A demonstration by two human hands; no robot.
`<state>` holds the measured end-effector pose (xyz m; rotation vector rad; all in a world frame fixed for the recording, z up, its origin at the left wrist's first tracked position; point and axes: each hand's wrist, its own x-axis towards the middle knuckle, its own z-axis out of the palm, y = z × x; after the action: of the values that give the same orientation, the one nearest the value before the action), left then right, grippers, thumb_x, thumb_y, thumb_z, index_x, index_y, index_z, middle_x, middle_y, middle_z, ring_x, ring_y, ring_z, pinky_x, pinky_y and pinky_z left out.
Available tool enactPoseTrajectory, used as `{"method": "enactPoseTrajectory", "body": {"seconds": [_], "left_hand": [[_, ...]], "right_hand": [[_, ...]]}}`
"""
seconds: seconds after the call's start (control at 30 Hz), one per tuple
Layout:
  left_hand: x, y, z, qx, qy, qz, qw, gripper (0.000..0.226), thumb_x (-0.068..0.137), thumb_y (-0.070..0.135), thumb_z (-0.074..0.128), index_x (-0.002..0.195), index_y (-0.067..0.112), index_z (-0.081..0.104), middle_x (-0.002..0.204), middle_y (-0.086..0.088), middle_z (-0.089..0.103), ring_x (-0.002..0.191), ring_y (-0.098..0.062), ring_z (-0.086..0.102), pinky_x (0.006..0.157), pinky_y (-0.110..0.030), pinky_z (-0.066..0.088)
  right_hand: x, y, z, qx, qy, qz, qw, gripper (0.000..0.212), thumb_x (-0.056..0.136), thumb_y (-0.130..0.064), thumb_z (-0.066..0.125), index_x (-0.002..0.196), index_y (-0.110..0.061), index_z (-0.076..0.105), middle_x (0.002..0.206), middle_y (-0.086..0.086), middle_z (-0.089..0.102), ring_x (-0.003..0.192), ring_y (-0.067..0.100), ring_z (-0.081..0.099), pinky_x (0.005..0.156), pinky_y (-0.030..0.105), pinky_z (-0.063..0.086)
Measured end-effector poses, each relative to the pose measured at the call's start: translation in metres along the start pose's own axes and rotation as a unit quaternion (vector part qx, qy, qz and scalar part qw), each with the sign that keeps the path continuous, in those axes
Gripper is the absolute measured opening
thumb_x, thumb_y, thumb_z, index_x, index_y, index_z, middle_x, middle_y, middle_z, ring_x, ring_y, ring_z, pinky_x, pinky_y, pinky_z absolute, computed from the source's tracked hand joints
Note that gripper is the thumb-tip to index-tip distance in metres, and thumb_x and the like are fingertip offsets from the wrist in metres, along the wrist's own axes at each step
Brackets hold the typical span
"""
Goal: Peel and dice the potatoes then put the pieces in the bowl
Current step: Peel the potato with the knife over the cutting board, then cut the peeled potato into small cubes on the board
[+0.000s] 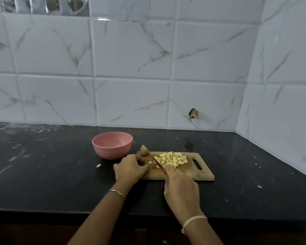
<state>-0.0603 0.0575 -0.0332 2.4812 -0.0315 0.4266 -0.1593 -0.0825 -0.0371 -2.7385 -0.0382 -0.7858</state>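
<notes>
A wooden cutting board (202, 174) lies on the black counter. A heap of pale diced potato pieces (173, 159) covers its middle. An unpeeled brown potato (144, 150) rests at the board's far left corner. My right hand (181, 190) grips a knife (156, 160) whose blade points away across the board. My left hand (131, 167) is curled over the board's left end, holding down a potato piece that its fingers mostly hide. A few cut bits lie by the blade. The pink bowl (112, 145) stands empty just left of the board.
One stray potato piece (99, 165) lies on the counter (42, 174) left of my left hand. Small scraps dot the counter at the right. Tiled walls close the back and right side. The counter's front edge runs under my forearms.
</notes>
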Motion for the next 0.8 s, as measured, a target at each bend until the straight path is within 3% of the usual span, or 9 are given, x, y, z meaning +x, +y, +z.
{"method": "enactPoseTrajectory", "body": {"seconds": [0.1, 0.2, 0.3, 0.4, 0.5, 0.57, 0.67, 0.8], "left_hand": [[0.008, 0.009, 0.002, 0.039, -0.018, 0.017, 0.999, 0.022, 0.084, 0.047, 0.061, 0.098, 0.031, 0.067, 0.099, 0.012, 0.066, 0.104, -0.012, 0.059, 0.092, -0.039, 0.034], [0.016, 0.021, 0.005, 0.047, -0.037, 0.038, 0.998, 0.023, 0.084, 0.045, 0.060, 0.101, 0.030, 0.064, 0.095, 0.013, 0.063, 0.104, -0.013, 0.059, 0.089, -0.037, 0.032], [0.026, 0.030, 0.009, 0.015, -0.048, 0.049, 0.998, 0.016, 0.085, 0.042, 0.061, 0.098, 0.032, 0.065, 0.092, 0.016, 0.060, 0.103, -0.012, 0.058, 0.090, -0.037, 0.034], [0.038, 0.031, 0.009, -0.025, -0.076, 0.050, 0.996, 0.005, 0.085, 0.042, 0.064, 0.086, 0.038, 0.066, 0.082, 0.021, 0.062, 0.097, -0.008, 0.061, 0.098, -0.038, 0.042], [0.046, 0.027, 0.013, -0.070, -0.085, 0.071, 0.991, 0.007, 0.083, 0.037, 0.066, 0.078, 0.041, 0.064, 0.078, 0.023, 0.066, 0.087, -0.001, 0.063, 0.093, -0.039, 0.050], [0.047, 0.024, 0.019, -0.097, -0.046, 0.106, 0.989, 0.012, 0.082, 0.032, 0.067, 0.088, 0.042, 0.065, 0.087, 0.022, 0.066, 0.089, 0.001, 0.062, 0.091, -0.037, 0.051], [0.041, 0.024, 0.027, -0.012, 0.019, 0.213, 0.977, 0.037, 0.083, 0.032, 0.065, 0.118, 0.041, 0.062, 0.114, 0.016, 0.054, 0.112, -0.007, 0.049, 0.099, -0.037, 0.037], [0.036, 0.034, 0.031, 0.073, 0.009, 0.317, 0.946, 0.033, 0.090, 0.038, 0.060, 0.123, 0.043, 0.061, 0.129, 0.013, 0.047, 0.123, -0.009, 0.039, 0.103, -0.036, 0.026]], "right_hand": [[0.004, 0.011, -0.003, 0.001, 0.019, 0.012, 1.000, 0.022, 0.098, -0.026, 0.048, 0.119, -0.030, 0.053, 0.095, -0.011, 0.059, 0.081, 0.007, 0.056, 0.066, 0.022, 0.048], [0.011, 0.019, -0.008, -0.002, 0.050, 0.026, 0.998, 0.009, 0.094, -0.028, 0.055, 0.101, -0.030, 0.059, 0.079, -0.012, 0.053, 0.069, 0.006, 0.053, 0.058, 0.022, 0.049], [0.017, 0.027, -0.010, -0.007, 0.063, 0.039, 0.997, 0.003, 0.091, -0.031, 0.059, 0.093, -0.031, 0.057, 0.075, -0.014, 0.052, 0.058, 0.003, 0.047, 0.050, 0.014, 0.038], [0.020, 0.035, -0.011, -0.020, 0.072, 0.058, 0.996, 0.013, 0.089, -0.035, 0.062, 0.100, -0.034, 0.057, 0.074, -0.017, 0.054, 0.055, 0.002, 0.044, 0.050, 0.010, 0.030], [0.020, 0.038, -0.013, -0.003, 0.048, 0.067, 0.997, 0.025, 0.093, -0.040, 0.056, 0.117, -0.035, 0.051, 0.091, -0.018, 0.057, 0.066, 0.001, 0.050, 0.050, 0.009, 0.029], [0.019, 0.039, -0.013, 0.008, 0.034, 0.072, 0.997, 0.028, 0.096, -0.042, 0.051, 0.123, -0.036, 0.044, 0.096, -0.018, 0.054, 0.070, 0.001, 0.051, 0.050, 0.012, 0.035], [0.018, 0.039, -0.013, 0.011, 0.036, 0.075, 0.996, 0.026, 0.097, -0.040, 0.050, 0.122, -0.037, 0.044, 0.100, -0.019, 0.053, 0.074, 0.002, 0.054, 0.057, 0.015, 0.046], [0.017, 0.037, -0.014, 0.018, 0.034, 0.078, 0.996, 0.028, 0.097, -0.036, 0.052, 0.125, -0.038, 0.046, 0.105, -0.018, 0.056, 0.081, 0.003, 0.058, 0.067, 0.019, 0.053]]}}
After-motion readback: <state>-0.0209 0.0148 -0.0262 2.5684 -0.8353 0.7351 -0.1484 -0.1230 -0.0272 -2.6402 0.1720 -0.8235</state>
